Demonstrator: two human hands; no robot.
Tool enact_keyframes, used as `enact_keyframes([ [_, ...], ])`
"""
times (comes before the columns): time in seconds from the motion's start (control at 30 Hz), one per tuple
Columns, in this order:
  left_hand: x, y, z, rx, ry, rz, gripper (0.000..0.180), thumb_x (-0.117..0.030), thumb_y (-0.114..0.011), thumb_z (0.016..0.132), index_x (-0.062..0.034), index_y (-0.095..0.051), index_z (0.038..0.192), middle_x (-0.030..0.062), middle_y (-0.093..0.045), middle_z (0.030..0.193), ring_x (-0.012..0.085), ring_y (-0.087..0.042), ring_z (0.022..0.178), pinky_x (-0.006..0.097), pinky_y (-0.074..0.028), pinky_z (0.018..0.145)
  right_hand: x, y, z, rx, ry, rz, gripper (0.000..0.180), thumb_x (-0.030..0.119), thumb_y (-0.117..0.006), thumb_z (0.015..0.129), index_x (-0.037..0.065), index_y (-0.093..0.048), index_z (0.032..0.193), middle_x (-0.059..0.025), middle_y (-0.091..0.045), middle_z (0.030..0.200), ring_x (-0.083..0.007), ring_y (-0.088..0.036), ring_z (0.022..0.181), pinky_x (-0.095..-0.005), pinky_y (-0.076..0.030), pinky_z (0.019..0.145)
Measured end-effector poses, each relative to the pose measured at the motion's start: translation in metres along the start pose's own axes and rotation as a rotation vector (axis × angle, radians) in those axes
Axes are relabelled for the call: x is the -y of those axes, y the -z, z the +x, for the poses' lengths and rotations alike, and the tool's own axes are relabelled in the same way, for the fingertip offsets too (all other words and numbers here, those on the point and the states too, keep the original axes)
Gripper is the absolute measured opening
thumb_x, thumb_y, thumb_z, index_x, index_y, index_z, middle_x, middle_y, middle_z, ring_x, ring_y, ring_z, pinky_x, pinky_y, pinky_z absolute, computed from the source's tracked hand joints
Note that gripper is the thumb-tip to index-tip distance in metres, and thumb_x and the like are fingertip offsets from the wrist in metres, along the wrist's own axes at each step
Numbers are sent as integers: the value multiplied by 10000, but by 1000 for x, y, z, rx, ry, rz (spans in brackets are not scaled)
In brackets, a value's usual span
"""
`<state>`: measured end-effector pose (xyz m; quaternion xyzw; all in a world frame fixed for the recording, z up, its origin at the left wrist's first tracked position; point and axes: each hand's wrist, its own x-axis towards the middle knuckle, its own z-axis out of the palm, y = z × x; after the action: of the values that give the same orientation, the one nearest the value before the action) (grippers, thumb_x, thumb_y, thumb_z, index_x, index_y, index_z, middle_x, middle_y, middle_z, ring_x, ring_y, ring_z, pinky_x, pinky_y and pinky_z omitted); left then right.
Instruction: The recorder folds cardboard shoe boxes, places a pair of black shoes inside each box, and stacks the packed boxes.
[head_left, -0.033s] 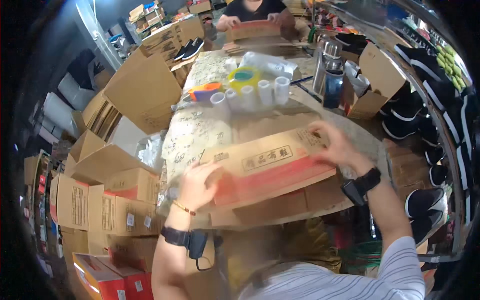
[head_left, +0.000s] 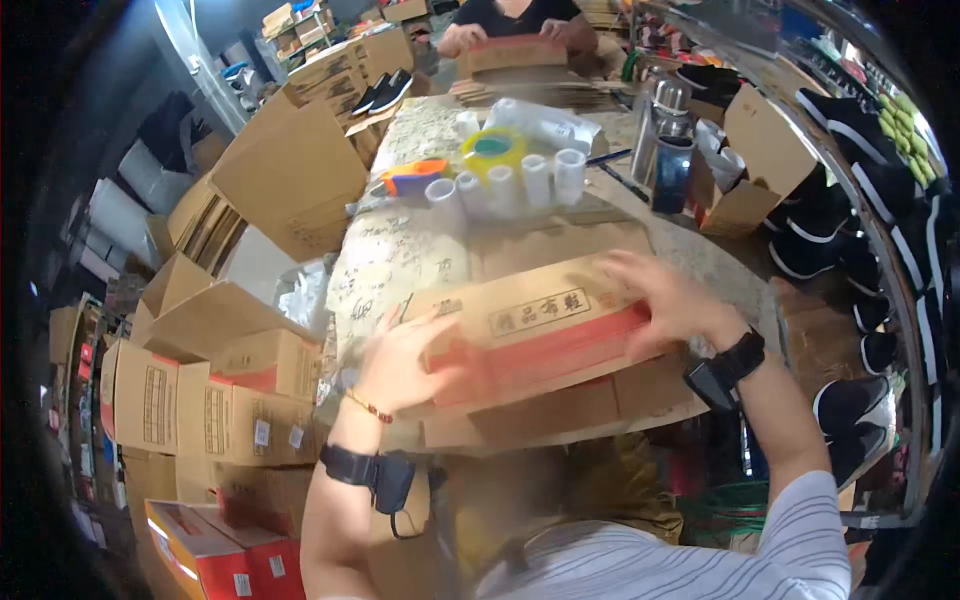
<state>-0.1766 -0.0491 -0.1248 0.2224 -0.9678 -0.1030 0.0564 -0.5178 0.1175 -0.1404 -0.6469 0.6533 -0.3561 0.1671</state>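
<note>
A long tan and red cardboard shoebox (head_left: pixel 545 318) is between my hands, partly blurred, with dark printing on its tan upper face. My left hand (head_left: pixel 405 360) grips its left end. My right hand (head_left: pixel 665 300) is around the right end, its fingers on the upper face and its thumb near the red side. Flattened cardboard (head_left: pixel 560 405) lies beneath the box on the worktable (head_left: pixel 400 245).
White rolls (head_left: pixel 502 187), yellow tape (head_left: pixel 492 147) and an orange-and-blue tape dispenser (head_left: pixel 418 177) stand beyond the box. Metal flasks (head_left: pixel 668 110) are at far right. Cartons (head_left: pixel 270 415) crowd the left, black shoes (head_left: pixel 850 410) the right. Another person (head_left: pixel 515 20) handles cardboard opposite.
My right hand has shifted lower on the box's right end, its thumb now by the red side. The red side looks narrower. My left hand stays at the left end.
</note>
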Motion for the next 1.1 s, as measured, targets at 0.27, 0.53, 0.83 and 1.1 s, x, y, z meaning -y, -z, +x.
enact_keyframes([
  [0.27, -35, -13, 34, 141, 29, 170, 1018, -535, -770, 595, -246, -294, 1446, 327, -214, 1407, 473, -212, 1324, 660, -157, 1032, 26, -10, 17, 304, 210, -501, 979, 582, -755, 573, 264, -366, 1413, -305, -318, 1394, -491, -363, 1246, -562, -276, 1035],
  [0.53, -46, -56, -1, -251, -19, 29, 962, -568, -764, 565, -266, -393, 1400, 236, -177, 1500, 419, -163, 1384, 739, -64, 1002, -25, -45, -29, -341, 253, -80, 867, 563, -637, 770, 32, -355, 1394, -204, -344, 1409, -351, -269, 1347, -452, -208, 1105],
  [0.83, -69, -88, -81, -838, -13, 239, 877, -270, -807, 622, -268, -396, 1396, 171, -327, 1447, 283, -282, 1368, 609, -155, 1066, -91, -62, -111, -66, -504, 1273, 645, 353, -532, 870, 9, -343, 1382, -172, -449, 1341, -321, -495, 1175, -424, -410, 994],
  [1.1, -136, -86, -201, -1089, 509, -1197, 579, -130, -741, 768, 9, -459, 1255, 139, -573, 1172, 232, -544, 1112, 385, -434, 952, 95, -252, -90, 286, -171, 1474, 690, 514, -476, 896, 5, -358, 1346, -152, -499, 1279, -276, -541, 1129, -414, -464, 944],
])
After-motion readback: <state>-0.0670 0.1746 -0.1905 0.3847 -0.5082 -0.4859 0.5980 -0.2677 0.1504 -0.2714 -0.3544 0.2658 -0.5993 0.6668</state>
